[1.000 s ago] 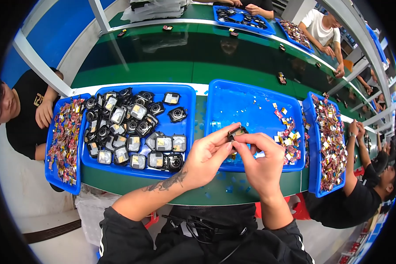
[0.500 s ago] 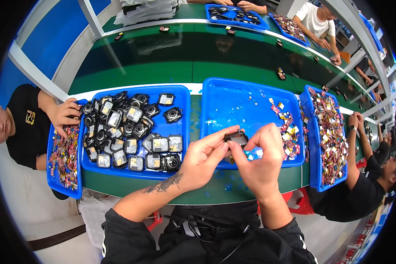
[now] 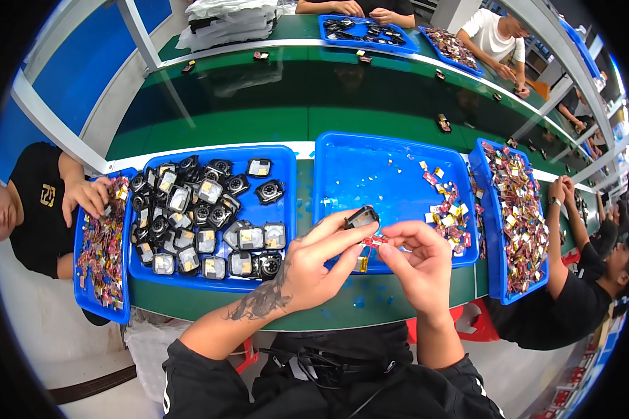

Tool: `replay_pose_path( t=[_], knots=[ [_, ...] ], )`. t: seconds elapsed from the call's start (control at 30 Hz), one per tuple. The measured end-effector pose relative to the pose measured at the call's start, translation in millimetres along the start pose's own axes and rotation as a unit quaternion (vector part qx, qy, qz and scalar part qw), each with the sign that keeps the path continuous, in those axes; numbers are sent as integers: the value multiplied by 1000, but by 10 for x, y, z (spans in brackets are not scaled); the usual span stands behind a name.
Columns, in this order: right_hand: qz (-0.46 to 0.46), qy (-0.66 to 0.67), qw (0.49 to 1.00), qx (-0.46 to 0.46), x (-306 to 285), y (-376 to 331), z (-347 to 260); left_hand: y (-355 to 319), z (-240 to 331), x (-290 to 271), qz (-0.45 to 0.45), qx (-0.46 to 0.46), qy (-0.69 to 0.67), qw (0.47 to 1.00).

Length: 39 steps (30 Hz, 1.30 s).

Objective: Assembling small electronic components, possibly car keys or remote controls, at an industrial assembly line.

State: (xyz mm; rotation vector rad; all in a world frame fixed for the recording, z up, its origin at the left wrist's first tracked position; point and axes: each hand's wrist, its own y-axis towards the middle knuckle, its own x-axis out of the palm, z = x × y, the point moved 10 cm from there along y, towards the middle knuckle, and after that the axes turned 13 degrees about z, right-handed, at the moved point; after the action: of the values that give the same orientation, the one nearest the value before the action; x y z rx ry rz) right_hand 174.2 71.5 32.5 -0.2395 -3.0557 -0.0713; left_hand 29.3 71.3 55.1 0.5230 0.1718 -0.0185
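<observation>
My left hand [image 3: 321, 269] grips a black watch case [image 3: 362, 217], its open frame tilted up above the fingers. Just below the case, my right hand [image 3: 421, 262] pinches a small red flexible circuit piece [image 3: 375, 241] between thumb and fingertips. A yellow tab [image 3: 362, 264] hangs under that piece, close to my left thumb. Both hands are over the near edge of a blue tray [image 3: 370, 140] with loose red, yellow and white small parts [image 3: 451, 209] along its right side. To the left, another blue tray [image 3: 286, 188] holds many black watch cases [image 3: 196, 209].
Narrow blue bins of small parts stand at left [image 3: 101, 255] and right [image 3: 514, 223]. A person's hand [image 3: 91, 195] reaches over the left bin. Beyond the trays runs a dark green conveyor belt [image 3: 258, 105] with scattered small parts. Other people sit across and at right.
The watch case has shifted up and left in my left hand. A red circuit piece now shows in my right fingers, apart from the case. The left person's hand has moved slightly down and left.
</observation>
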Motion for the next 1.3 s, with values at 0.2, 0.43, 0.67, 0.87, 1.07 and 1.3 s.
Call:
replay_pose_path(
  t=[0.2, 0.43, 0.67, 0.87, 1.07, 1.3],
  knots=[
    [-53, 41, 995, 77, 66, -43, 73, -81, 191, 23, 18, 199, 125, 972],
    [-135, -31, 989, 56, -17, 13, 7, -83, -38, 193, -159, -46, -25, 986],
    [-81, -47, 995, 30, -129, 20, -31, -350, -562, 352, -127, -382, -225, 887],
    [-64, -27, 997, 23, -85, -26, 3, -305, -515, 341, -141, -344, -188, 909],
    [-61, -110, 990, -57, -78, -9, -148, -333, -569, 345, -123, -360, -208, 901],
    [-170, -207, 949, -168, 409, 54, -381, -307, -508, 345, -166, -289, -122, 935]
  ],
)
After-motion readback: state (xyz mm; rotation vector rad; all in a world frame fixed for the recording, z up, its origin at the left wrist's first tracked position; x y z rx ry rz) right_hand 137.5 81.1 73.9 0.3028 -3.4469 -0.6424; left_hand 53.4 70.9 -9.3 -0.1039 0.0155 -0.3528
